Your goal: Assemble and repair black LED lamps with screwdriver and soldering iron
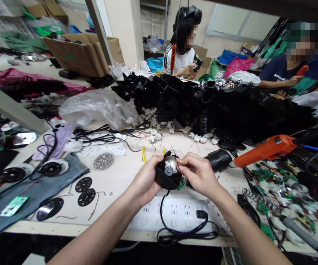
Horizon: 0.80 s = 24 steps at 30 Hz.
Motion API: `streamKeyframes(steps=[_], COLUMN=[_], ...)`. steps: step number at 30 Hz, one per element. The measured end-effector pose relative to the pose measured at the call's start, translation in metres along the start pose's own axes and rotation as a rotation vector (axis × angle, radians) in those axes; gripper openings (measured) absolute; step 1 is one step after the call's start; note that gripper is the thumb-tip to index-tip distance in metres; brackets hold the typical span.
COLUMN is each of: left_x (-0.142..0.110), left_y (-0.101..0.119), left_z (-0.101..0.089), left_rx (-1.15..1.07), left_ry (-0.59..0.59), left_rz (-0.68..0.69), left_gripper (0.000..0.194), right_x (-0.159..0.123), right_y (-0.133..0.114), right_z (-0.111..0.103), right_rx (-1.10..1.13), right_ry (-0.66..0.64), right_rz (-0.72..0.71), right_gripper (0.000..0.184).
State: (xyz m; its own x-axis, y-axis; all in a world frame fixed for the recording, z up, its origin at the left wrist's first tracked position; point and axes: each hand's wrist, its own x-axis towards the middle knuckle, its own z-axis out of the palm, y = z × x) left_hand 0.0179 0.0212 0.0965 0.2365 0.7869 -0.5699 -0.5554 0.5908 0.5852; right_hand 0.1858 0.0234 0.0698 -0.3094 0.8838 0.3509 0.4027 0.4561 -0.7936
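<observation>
My left hand (145, 180) is wrapped round a black plastic housing (165, 180), holding it tilted over the worktable. A silver motor (171, 165) with a white and grey end sits inside the housing's opening. My right hand (199, 173) is closed in a pinch at the housing's right rim, where a thin red wire (178, 168) runs to the fingertips. Below them a small green circuit board (181, 184) shows in part. Yellow-handled pliers (143, 154) lie behind my left hand, partly hidden. A black cylinder (218, 160) lies beyond my right hand.
A white power strip (172, 213) with a coiled black cable (188, 233) lies at the front edge. An orange electric screwdriver (266, 150) and circuit boards (274, 176) are right. A screw dish (103, 161) stands left. Black housings (216, 99) are piled behind; two people sit beyond.
</observation>
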Motion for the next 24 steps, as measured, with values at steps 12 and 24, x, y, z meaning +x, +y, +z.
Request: streamKeyframes(steps=[12, 24], left_x=[0.004, -0.003], left_y=[0.001, 0.001], left_z=[0.002, 0.003], left_rx=[-0.050, -0.021], left_ry=[0.002, 0.026], left_rz=[-0.010, 0.074], left_gripper=[0.025, 0.022], right_x=[0.004, 0.008], right_y=[0.007, 0.012], right_z=[-0.005, -0.002], right_rx=[0.090, 0.239], right_ry=[-0.017, 0.000], right_rz=[0.003, 0.045], right_gripper=[0.017, 0.028])
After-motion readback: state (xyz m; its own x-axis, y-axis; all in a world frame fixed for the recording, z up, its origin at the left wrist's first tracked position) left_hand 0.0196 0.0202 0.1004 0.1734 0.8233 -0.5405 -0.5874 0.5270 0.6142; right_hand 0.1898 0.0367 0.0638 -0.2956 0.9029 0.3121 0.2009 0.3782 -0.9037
